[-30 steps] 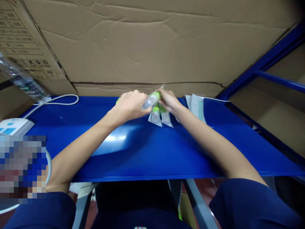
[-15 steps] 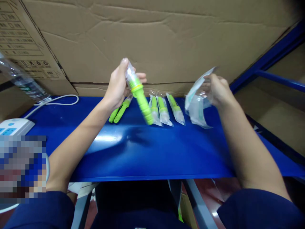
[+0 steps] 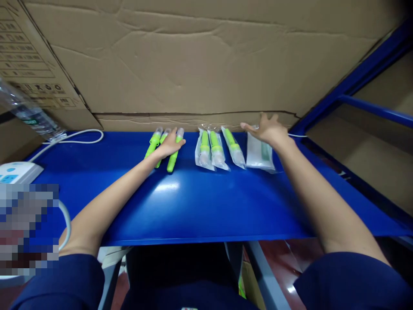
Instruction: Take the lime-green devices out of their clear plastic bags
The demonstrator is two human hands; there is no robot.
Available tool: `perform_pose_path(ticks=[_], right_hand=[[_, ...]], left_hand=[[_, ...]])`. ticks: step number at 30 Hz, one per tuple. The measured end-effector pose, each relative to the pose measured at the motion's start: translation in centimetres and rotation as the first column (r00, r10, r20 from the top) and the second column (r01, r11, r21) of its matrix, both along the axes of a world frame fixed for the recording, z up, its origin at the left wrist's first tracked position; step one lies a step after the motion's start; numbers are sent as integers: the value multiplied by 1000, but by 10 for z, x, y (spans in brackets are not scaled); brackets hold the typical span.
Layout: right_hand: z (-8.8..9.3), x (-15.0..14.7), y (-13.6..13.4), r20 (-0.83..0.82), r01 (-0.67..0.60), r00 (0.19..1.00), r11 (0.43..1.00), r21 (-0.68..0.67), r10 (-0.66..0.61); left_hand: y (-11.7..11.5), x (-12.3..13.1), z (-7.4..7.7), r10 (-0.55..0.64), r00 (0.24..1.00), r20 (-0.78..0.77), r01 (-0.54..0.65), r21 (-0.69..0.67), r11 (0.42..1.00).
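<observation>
Three lime-green sticks with clear caps lie unwrapped on the blue table, left of centre. My left hand (image 3: pixel 169 144) lies over them, fingers stretched out, its thumb across the rightmost green stick (image 3: pixel 173 161). The middle stick is mostly covered by this hand; the left green stick (image 3: pixel 152 144) shows beside it. To the right, three more such sticks lie in clear wrappers: one wrapped stick (image 3: pixel 204 148), another wrapped stick (image 3: pixel 217 150) touching it, and a tilted wrapped stick (image 3: pixel 234 147). My right hand (image 3: pixel 269 129) is spread over flat clear plastic bags (image 3: pixel 259 155) with a greenish patch.
Behind the blue table (image 3: pixel 213 206) stands a cardboard wall (image 3: pixel 200 64). At the left are a clear plastic bottle (image 3: pixel 35 118), a white cable (image 3: pixel 85 141) and a white power strip (image 3: pixel 21 171). A blue metal frame (image 3: pixel 374 107) borders the right side.
My left hand has lowered the green stick from the air onto the table beside the other two. The plastic bags in my right hand now lie flat, and its fingers have spread.
</observation>
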State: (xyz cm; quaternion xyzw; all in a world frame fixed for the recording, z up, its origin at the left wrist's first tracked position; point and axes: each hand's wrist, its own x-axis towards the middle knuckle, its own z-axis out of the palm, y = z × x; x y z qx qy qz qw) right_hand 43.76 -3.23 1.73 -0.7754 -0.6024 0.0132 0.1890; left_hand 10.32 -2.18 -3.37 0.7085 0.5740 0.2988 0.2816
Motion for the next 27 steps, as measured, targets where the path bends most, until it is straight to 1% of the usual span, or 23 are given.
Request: perform_pose_path(ticks=[1, 2, 4, 6, 8, 9, 10, 12, 14, 16, 17, 18, 19, 21, 22, 23, 24, 27], right_hand=[[2, -17, -4, 79, 31, 996, 999, 13, -32], [4, -35, -7, 120, -3, 993, 1000, 16, 1], [7, -69, -9, 111, -154, 982, 988, -5, 154], [6, -97, -6, 72, -279, 956, 956, -89, 286], [3, -120, 1, 78, -318, 940, 936, -153, 332], [2, -130, 6, 87, -317, 937, 928, -195, 338], [0, -139, 9, 90, -318, 934, 917, -241, 347], [-1, -152, 15, 68, -302, 937, 892, -337, 343], [-1, -159, 18, -3, -288, 950, 869, -401, 313], [-2, -162, 20, -87, -286, 957, 859, -425, 276], [-2, -162, 21, -114, -286, 958, 859, -424, 263], [-3, -161, 22, -132, -288, 958, 859, -424, 256], [-4, -160, 24, -148, -290, 957, 857, -426, 250], [-7, -159, 26, -195, -296, 953, 859, -418, 234], [-9, -158, 26, -233, -303, 946, 864, -403, 223], [-10, -158, 26, -276, -308, 938, 871, -381, 211], [-12, -158, 25, -314, -313, 928, 880, -357, 202], [-13, -156, 21, -384, -331, 899, 899, -286, 209]], left_hand=[[0, -1, -1, 5, 999, -43, -3, 36, 999], [0, -1, -3, 6, 997, -77, -1, 63, 998], [-3, 0, -3, 15, 991, -131, 2, 128, 992], [-9, 4, -2, -5, 985, -172, 42, 215, 976], [-20, 12, 2, -83, 975, -206, 140, 279, 950], [-26, 17, 4, -136, 964, -227, 199, 284, 938], [-33, 22, 6, -196, 949, -247, 259, 259, 931], [-46, 32, 10, -278, 923, -267, 330, 173, 928], [-55, 38, 13, -310, 905, -290, 360, 137, 923], [-57, 38, 16, -326, 895, -305, 381, 140, 914], [-56, 37, 17, -350, 886, -304, 407, 151, 901], [-54, 35, 19, -398, 868, -298, 457, 160, 875], [-52, 32, 20, -467, 836, -288, 523, 165, 836], [-46, 25, 24, -614, 749, -251, 657, 159, 737], [-44, 22, 25, -668, 710, -225, 702, 147, 697], [-42, 19, 27, -702, 684, -197, 728, 132, 673], [-42, 17, 29, -719, 673, -171, 739, 119, 663], [-43, 12, 35, -737, 662, -133, 749, 89, 657]])
